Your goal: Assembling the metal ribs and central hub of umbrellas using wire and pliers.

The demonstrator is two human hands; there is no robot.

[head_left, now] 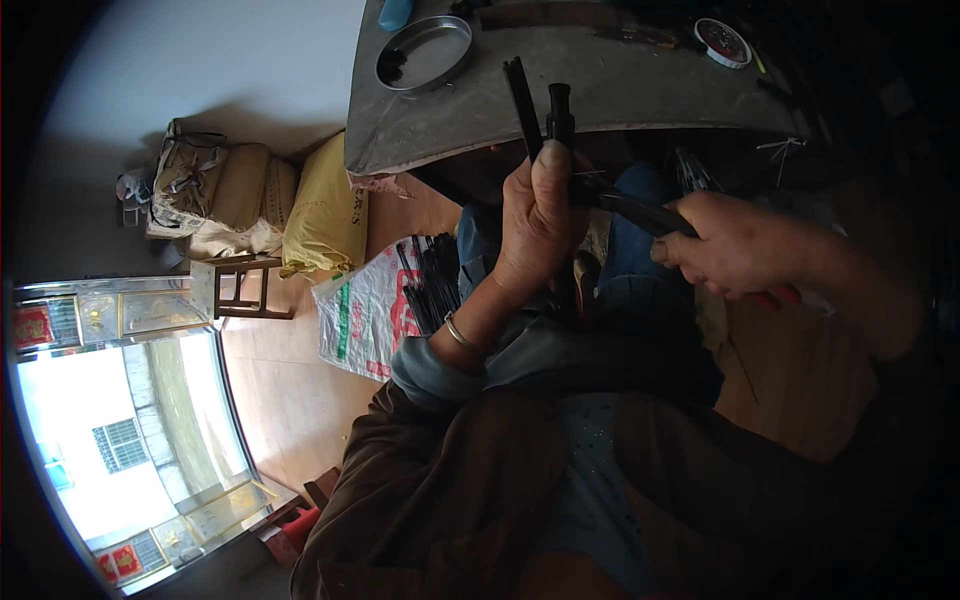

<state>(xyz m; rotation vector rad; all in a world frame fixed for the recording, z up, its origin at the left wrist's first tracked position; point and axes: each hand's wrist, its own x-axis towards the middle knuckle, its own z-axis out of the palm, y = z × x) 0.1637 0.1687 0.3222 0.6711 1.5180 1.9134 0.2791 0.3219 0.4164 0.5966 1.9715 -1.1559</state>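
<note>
Hands: two, gripping one tool (640, 213), two rods (540, 110).

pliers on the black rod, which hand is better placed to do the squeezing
Right. The right hand already grips the pliers by their handles, with the nose reaching the black rods. The left hand is wrapped around those rods, thumb on top, steadying them upright, so it looks tied up.
</note>
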